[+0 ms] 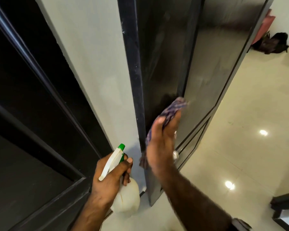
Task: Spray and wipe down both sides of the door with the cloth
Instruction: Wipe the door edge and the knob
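Note:
A dark glossy door (212, 67) stands open, seen edge-on in the middle of the view. My right hand (162, 144) presses a purple checked cloth (177, 107) flat against the door's face, just above a round metal knob (175, 155). My left hand (112, 177) grips a white spray bottle (127, 200) with a green nozzle, held low beside the grey wall and away from the door.
A grey wall (93, 67) and the black door frame (133, 72) lie left of the door. Another dark panelled door (23, 130) fills the far left. Shiny cream floor tiles (250, 130) spread to the right, with a dark bag (273, 44) at the back and dark furniture (285, 204) bottom right.

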{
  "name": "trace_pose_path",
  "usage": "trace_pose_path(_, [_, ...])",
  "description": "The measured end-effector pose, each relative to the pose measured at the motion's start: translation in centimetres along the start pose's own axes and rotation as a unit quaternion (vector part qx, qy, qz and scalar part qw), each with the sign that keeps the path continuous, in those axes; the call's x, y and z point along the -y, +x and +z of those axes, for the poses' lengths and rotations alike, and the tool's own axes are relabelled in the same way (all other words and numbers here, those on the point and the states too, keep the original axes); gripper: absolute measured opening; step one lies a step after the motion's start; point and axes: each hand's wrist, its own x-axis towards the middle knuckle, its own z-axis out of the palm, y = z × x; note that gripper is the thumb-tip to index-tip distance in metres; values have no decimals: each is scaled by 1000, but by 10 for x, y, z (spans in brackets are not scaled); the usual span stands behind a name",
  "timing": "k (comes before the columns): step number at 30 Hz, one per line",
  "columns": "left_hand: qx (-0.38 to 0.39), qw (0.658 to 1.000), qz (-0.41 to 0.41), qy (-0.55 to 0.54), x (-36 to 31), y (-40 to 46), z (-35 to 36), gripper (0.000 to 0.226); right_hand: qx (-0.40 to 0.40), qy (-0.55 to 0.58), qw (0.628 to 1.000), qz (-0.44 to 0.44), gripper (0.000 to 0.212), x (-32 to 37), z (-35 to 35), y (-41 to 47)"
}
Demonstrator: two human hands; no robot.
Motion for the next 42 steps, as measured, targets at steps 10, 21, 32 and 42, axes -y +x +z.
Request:
trace_pose_path(10, [5, 998, -52, -24, 18, -4, -52, 62, -38, -75, 994, 71, 87, -107, 37, -107])
trace_pose_path(21, [92, 994, -28, 46, -14, 1, -53, 33, -181, 34, 974, 130, 90, -67, 25, -12])
trace_pose_path(32, [124, 992, -7, 35, -1, 16, -35, 49, -102, 29, 990, 93, 95, -59, 27, -38])
trace_pose_path(42, [146, 983, 46, 102, 8, 19, -27, 24, -14, 1, 992, 125, 83, -118, 43, -131])
